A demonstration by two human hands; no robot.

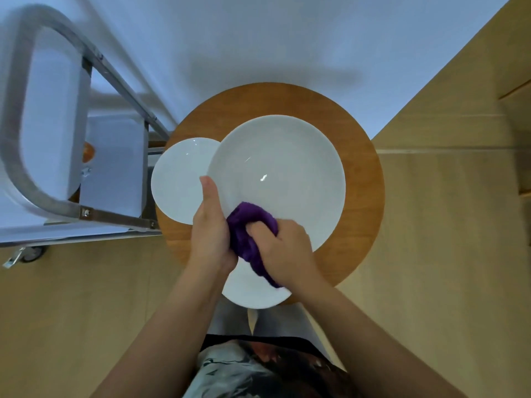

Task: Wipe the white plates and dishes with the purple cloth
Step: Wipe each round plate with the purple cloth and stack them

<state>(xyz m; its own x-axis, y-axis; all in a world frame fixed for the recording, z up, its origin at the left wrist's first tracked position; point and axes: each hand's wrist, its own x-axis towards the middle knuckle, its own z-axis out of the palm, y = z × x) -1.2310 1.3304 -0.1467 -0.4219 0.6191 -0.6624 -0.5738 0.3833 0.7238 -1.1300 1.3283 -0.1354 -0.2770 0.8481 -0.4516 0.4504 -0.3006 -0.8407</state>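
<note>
A large white plate (284, 179) is held tilted above the round wooden table (365, 179). My left hand (209, 225) grips its near-left rim, thumb along the edge. My right hand (284, 248) grips the bunched purple cloth (244, 239) and presses it against the plate's lower part. A smaller white plate (175, 182) lies on the table's left side, partly behind the big plate. Another white plate (250, 291) lies at the table's near edge, under my hands.
A metal-framed white cart (57, 116) stands to the left, close to the table, with a castor (31, 252) on the wooden floor. A white wall runs behind the table. Pale wood panels stand to the right.
</note>
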